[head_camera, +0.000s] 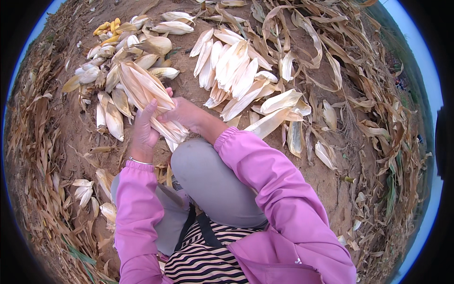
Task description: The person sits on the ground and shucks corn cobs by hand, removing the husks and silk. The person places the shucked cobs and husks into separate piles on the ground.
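Note:
A bundle of dry corn husks [145,88] is held between both my hands, above my bent knee. My left hand [145,129] grips its near left side, thumb on top. From the right, my right hand [182,113] closes around its lower part, with some fingertips showing past the far edge. Ahead and to the right, a pile of pale loose husks [230,67] is spread on the soil. Beyond the bundle, to the left, lies a heap of corn ears in their husks [149,46], with a few bare yellow cobs [112,26] at its far end.
Dry corn stalks and leaves [312,32] lie across the far right, and more dry leaves [42,149] line the left side. Several single husks [324,154] are scattered on the brown soil [330,198]. A short cut stalk stub [347,179] is to the right.

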Action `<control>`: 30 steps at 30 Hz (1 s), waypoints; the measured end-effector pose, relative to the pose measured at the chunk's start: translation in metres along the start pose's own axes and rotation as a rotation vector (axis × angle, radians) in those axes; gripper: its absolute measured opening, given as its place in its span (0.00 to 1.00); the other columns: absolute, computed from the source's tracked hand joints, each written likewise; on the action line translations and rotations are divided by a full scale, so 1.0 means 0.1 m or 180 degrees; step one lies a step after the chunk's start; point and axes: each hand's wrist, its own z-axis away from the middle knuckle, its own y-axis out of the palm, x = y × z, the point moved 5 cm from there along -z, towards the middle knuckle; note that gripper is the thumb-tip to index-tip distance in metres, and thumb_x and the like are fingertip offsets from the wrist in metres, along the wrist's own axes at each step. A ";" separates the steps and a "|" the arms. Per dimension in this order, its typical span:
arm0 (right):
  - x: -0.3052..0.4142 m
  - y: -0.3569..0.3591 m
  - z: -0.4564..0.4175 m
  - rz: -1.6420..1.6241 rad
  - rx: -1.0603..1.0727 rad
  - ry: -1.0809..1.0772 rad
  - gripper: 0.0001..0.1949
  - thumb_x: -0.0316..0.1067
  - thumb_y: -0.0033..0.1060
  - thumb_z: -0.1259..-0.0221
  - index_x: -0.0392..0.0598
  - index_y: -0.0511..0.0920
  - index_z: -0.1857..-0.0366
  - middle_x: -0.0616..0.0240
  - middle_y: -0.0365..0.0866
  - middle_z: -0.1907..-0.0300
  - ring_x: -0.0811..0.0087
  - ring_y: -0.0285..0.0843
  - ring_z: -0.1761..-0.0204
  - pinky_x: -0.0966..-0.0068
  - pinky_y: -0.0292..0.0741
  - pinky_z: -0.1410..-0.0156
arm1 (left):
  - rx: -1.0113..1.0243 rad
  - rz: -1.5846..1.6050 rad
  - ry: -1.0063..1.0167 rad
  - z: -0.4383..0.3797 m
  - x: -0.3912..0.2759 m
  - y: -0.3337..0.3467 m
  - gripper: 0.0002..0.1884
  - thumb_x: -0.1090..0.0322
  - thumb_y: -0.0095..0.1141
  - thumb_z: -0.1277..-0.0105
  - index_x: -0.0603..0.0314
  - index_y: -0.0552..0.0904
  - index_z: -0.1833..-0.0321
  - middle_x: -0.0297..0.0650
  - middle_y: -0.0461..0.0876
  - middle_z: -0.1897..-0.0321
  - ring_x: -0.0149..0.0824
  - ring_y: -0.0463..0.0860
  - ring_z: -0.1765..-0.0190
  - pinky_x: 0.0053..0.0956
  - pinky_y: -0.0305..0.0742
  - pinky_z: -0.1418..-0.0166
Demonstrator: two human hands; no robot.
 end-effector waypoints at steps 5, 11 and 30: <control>-0.03 0.01 0.04 -0.0113 0.0026 0.0105 0.20 0.20 0.62 0.44 0.35 0.74 0.46 0.58 0.82 0.55 0.68 0.83 0.57 0.73 0.79 0.51 | -0.0193 -0.0088 -0.0331 -0.02 0.14 -0.10 0.28 0.67 0.60 0.35 0.73 0.66 0.36 0.55 0.79 0.46 0.43 0.81 0.47 0.36 0.78 0.41; 0.05 -0.40 0.31 0.0768 -0.0700 -0.0060 0.22 0.43 0.65 0.38 0.35 0.77 0.50 0.61 0.80 0.57 0.74 0.79 0.58 0.78 0.75 0.54 | -0.0929 0.0216 -0.0151 -0.09 0.26 -0.32 0.15 0.69 0.55 0.32 0.73 0.74 0.47 0.51 0.82 0.57 0.44 0.83 0.52 0.39 0.80 0.44; -0.08 -2.84 1.96 -0.0326 -0.4232 -0.2024 0.13 0.28 0.66 0.41 0.40 0.78 0.53 0.68 0.82 0.64 0.78 0.76 0.64 0.80 0.72 0.58 | -0.0818 -0.0695 -0.0317 -0.10 0.37 -0.08 0.17 0.75 0.49 0.36 0.75 0.72 0.44 0.50 0.82 0.59 0.42 0.83 0.59 0.38 0.81 0.53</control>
